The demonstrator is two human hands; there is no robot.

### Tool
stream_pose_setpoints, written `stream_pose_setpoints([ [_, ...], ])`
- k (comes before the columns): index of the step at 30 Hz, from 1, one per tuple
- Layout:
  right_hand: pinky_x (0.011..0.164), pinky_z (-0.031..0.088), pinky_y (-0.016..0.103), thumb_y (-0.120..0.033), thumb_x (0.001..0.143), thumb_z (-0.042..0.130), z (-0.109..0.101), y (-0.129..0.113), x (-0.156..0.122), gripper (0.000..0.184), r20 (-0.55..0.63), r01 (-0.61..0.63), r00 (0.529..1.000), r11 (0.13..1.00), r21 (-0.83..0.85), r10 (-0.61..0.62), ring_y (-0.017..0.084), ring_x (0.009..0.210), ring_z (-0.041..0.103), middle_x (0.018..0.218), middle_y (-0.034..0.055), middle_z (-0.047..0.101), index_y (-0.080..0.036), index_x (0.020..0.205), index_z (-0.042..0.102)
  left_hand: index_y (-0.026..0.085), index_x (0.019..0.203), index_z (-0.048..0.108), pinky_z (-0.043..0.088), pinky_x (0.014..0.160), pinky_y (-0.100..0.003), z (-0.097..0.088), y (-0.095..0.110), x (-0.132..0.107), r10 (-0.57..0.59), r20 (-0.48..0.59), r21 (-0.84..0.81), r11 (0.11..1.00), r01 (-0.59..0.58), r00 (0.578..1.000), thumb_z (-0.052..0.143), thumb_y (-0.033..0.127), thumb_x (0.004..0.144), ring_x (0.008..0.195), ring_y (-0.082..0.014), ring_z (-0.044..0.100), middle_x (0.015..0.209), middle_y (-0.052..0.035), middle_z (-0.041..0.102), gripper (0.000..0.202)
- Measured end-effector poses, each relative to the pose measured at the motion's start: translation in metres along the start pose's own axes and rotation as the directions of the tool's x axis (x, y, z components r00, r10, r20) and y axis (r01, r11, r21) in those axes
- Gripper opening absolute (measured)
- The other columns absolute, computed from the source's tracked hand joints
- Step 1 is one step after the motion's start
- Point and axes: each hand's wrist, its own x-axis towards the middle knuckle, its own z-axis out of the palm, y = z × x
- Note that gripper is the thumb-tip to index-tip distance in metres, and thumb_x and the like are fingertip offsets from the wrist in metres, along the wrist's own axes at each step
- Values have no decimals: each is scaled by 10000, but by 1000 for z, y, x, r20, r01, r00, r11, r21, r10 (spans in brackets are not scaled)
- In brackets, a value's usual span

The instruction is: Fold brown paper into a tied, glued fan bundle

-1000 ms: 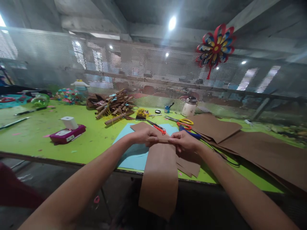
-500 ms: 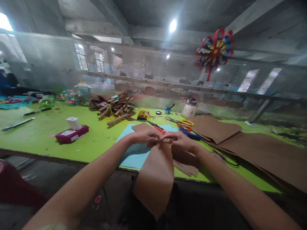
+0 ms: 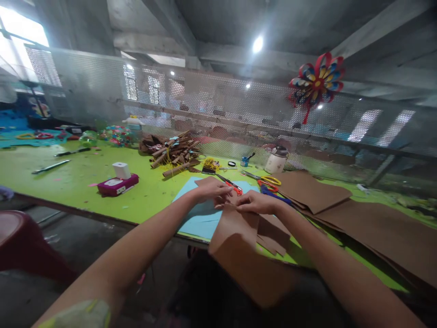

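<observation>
My right hand pinches the top edge of a sheet of brown paper between thumb and fingers. The paper hangs down over the table's front edge, its lower end curled and blurred. My left hand is at the same top edge, fingers curled against it; its fingertips are partly hidden. Under the hands are light blue paper and more cut brown pieces. Just beyond lie a red-handled tool and blue-handled scissors or pliers, kind unclear.
Large brown sheets cover the right side of the green table. Farther back are a bundle of brown paper rolls, yellow-handled scissors and a white jar. At left are a purple box and a red stool.
My hands have moved slightly apart along the paper's top edge. The lower end of the paper has swung to the right. The whole view has shifted a little.
</observation>
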Motion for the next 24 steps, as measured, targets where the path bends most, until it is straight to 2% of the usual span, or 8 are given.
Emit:
stream_pose_setpoints([
  [3, 549, 359, 223, -322, 805, 536, 2, 8, 5, 243, 32, -14, 999, 996, -93, 17, 104, 575, 475, 623, -28, 586, -139, 727, 676, 121, 834, 649, 402, 543, -198, 0, 3, 1, -35, 102, 3, 999, 35, 994, 582, 483, 772, 597, -102, 539, 679, -18, 603, 373],
  [7, 593, 380, 232, -288, 782, 540, 11, 23, 10, 225, -98, -73, 993, 987, -143, 59, 139, 649, 533, 689, 2, 645, -144, 812, 710, 124, 805, 646, 351, 453, -182, 2, -3, 5, -11, 186, 51, 999, 1, 983, 613, 338, 755, 468, -76, 481, 579, 11, 564, 222],
  [11, 649, 405, 245, -264, 777, 567, 22, 34, 7, 185, -217, -76, 975, 983, -168, 38, 154, 711, 573, 780, 37, 678, -150, 830, 703, 115, 762, 642, 310, 431, -180, 7, -11, 9, 60, 128, 202, 976, -85, 990, 559, 226, 746, 427, -65, 429, 527, 26, 529, 140],
  [16, 699, 404, 261, -195, 778, 574, 22, 38, -2, 143, -224, -42, 975, 969, -244, -14, 162, 764, 572, 838, 48, 677, -169, 846, 697, 126, 762, 643, 294, 477, -188, 14, -4, 7, 79, -12, 501, 863, -63, 997, 524, 236, 759, 524, -90, 451, 585, 13, 556, 161],
  [20, 660, 390, 248, -168, 787, 557, 16, 38, -7, 133, -167, -50, 986, 963, -264, 6, 147, 713, 558, 778, 31, 659, -176, 802, 689, 132, 790, 626, 320, 552, -213, 16, -1, 8, 138, 23, 598, 792, -124, 990, 503, 215, 786, 644, -126, 494, 719, -26, 602, 148],
  [24, 640, 369, 242, -171, 805, 545, 17, 36, -9, 121, -137, -55, 991, 935, -351, 7, 145, 713, 541, 784, 37, 637, -174, 801, 666, 141, 784, 616, 301, 555, -227, 17, -10, 12, 142, 56, 655, 742, -143, 988, 503, 254, 810, 623, -126, 471, 721, -31, 595, 162],
])
